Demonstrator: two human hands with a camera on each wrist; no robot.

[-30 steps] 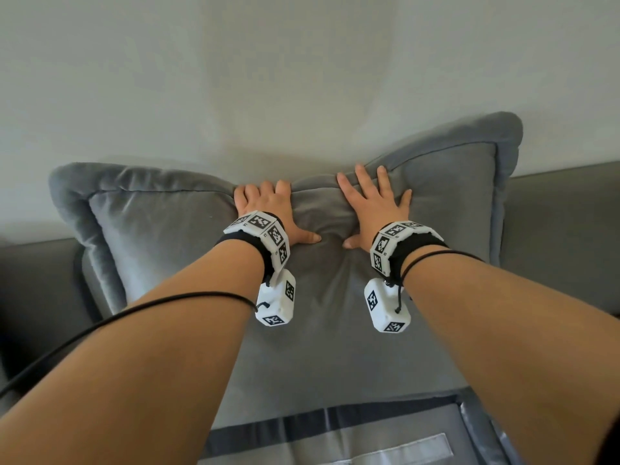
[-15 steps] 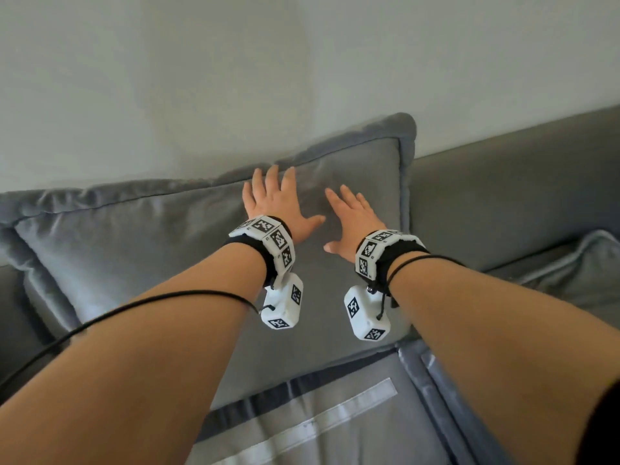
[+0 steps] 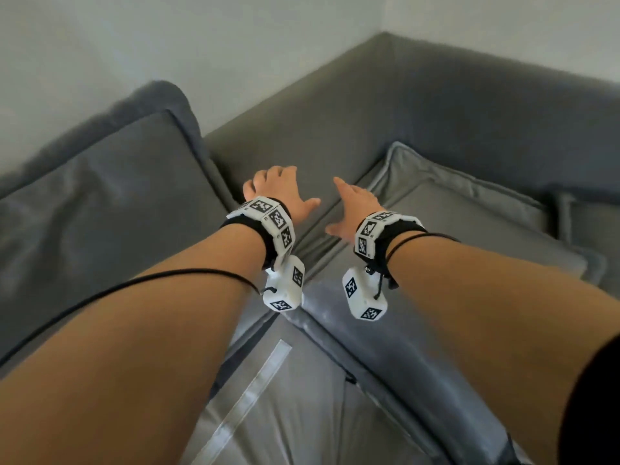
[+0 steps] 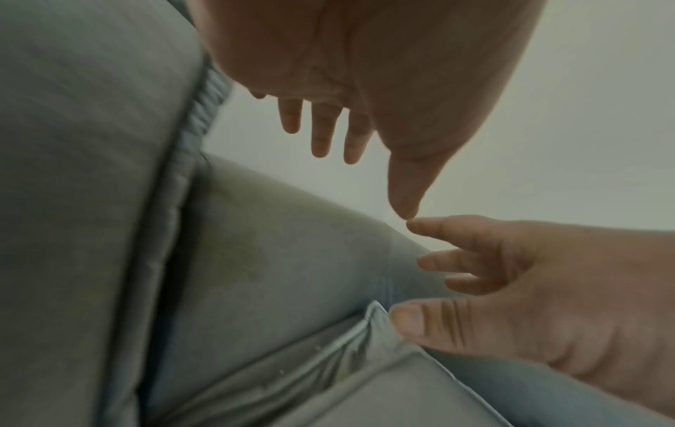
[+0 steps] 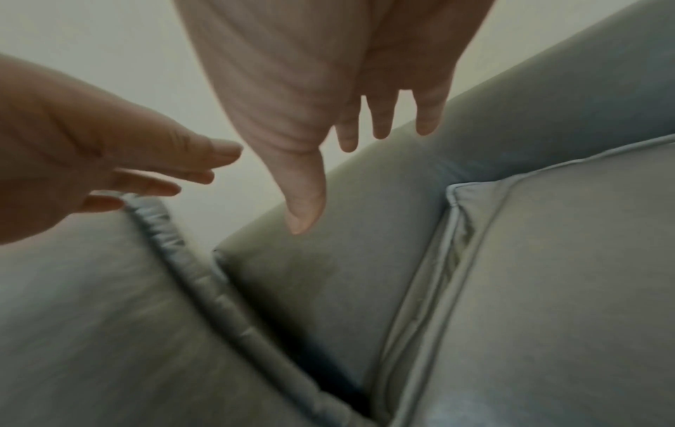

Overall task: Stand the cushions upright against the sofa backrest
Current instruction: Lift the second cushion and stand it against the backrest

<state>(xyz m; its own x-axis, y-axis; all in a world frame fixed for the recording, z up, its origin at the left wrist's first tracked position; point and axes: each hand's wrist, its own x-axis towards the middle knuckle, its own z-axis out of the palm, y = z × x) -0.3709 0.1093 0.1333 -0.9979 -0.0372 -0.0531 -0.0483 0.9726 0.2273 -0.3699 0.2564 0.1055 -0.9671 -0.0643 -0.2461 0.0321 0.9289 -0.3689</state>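
The left hand (image 3: 278,193) and the right hand (image 3: 352,203) are both held out over the corner of the grey fabric sofa (image 3: 453,105), fingers extended and spread, grasping nothing. The hands are near each other; in the left wrist view the left thumb tip (image 4: 403,202) appears just beside a right fingertip (image 4: 420,224), though contact cannot be confirmed. One grey piped-edge fabric cushion (image 3: 100,203) stands upright at the left, leaning against the sofa backrest (image 3: 302,129) and the pale wall (image 3: 134,35). A second grey piped-edge cushion (image 3: 469,223) lies flat on the seat at the right, its far corner close to the backrest. The right hand is above the near-left part of this flat cushion. Marker-printed white wrist units (image 3: 268,223) with black cables are strapped to both wrists.
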